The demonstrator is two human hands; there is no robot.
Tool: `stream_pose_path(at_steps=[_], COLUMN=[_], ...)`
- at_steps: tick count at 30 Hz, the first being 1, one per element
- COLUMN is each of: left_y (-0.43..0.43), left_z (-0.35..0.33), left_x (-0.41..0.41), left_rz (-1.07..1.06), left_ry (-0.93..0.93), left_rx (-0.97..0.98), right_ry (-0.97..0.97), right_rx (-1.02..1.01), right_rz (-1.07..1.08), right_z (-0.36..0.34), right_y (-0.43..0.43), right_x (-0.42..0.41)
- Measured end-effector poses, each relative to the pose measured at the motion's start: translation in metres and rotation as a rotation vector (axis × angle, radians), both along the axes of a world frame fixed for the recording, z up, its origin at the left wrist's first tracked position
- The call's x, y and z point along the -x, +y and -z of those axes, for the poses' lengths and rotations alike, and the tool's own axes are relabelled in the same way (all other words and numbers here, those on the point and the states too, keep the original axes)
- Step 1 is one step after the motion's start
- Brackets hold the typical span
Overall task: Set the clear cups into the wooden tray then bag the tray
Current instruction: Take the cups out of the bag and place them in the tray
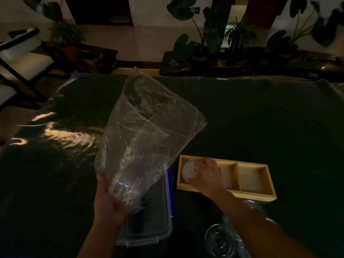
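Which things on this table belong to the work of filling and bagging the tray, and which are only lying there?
Belong to the job:
- wooden tray
- clear cup, held by the right hand in the tray's left compartment
- more clear cups near the table's front edge
- plastic bag, held up by the left hand

Only lying about:
- lidded plastic box
- potted plants
- chair

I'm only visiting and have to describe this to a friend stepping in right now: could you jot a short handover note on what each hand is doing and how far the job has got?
Left hand: holds the clear bag by one end, lifted above the table.
Right hand: grips a clear cup at the tray's left compartment.
Tray: wooden, on the dark table; middle and right compartments look empty.
More cups: near the right forearm, at the table's near edge.
Done: first cup is going in.
Left: fill the other compartments, then slide the tray into the bag.
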State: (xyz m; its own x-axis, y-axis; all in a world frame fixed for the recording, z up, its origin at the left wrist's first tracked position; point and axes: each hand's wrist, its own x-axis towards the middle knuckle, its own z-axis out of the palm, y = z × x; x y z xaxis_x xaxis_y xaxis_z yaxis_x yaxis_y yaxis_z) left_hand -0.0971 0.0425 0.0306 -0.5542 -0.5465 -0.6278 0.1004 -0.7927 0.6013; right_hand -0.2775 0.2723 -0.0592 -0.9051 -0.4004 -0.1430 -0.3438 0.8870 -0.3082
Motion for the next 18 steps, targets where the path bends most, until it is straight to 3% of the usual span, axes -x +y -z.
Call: stream_pose_path(at_steps=[12,18], left_y=[-0.001,-0.002], left_z=[0.004,0.001], left_x=[-0.002,-0.001], left_rz=[0.012,0.018], left_ry=[0.031,0.021], left_rx=[0.010,-0.013], right_ry=[-0.078,0.005], right_rx=[0.198,0.415], right_rz=[0.022,0.122], right_z=[-0.006,-0.055], right_y=[0.009,0.032], right_x=[-0.002,0.000])
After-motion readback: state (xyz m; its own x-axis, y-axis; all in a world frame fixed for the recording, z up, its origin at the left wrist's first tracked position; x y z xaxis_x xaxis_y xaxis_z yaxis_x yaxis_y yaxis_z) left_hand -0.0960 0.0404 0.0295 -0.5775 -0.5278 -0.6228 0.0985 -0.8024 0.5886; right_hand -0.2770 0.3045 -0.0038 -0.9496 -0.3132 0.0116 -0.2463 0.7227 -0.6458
